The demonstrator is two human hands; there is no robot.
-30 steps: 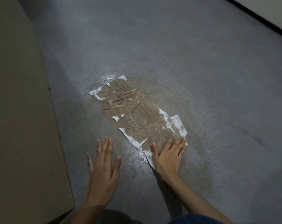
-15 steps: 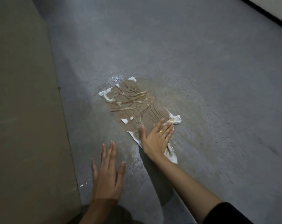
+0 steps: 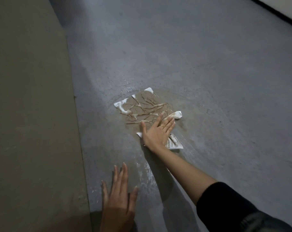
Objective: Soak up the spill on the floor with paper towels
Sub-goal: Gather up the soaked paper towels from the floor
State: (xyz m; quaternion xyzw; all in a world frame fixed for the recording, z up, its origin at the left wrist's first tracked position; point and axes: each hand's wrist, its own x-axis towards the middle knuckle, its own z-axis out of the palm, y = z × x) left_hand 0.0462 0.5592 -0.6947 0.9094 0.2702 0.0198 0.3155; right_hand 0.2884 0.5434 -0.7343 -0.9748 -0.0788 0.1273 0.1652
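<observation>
The blotting step is in hand. The right hand (image 3: 157,132) is lying flat on the towel (image 3: 147,108), fingers straight and slightly spread, palm pressing the near end of the sheet against the floor (image 3: 208,64). A ring (image 3: 161,125) is showing on one finger. The left hand (image 3: 119,196) is resting flat on the floor, nearer the person than the right hand and well short of the towel, fingers straight and close together, thumb out to the side; it is judged to be bracing the body.

The towel is lying on the spill (image 3: 178,113), reaching from under the right palm to well beyond the fingertips. It is thin paper, soaked brown over most of its area, creased into branching ridges and clinging to the floor. Only the corners are remaining white: two beyond the fingertips, one folded up just beside them on the little-finger side, one by the thumb and one beside the wrist.

The floor is grey, matt and finely speckled. A brownish wet film is extending past the towel beyond the fingertips and to the little-finger side. A glistening streak (image 3: 147,174) is lying between the two hands.

The sheet is judged near saturation. The next move calls for lifting it with care, since wet paper tears easily, and for dry towels on the remaining film and streak.
</observation>
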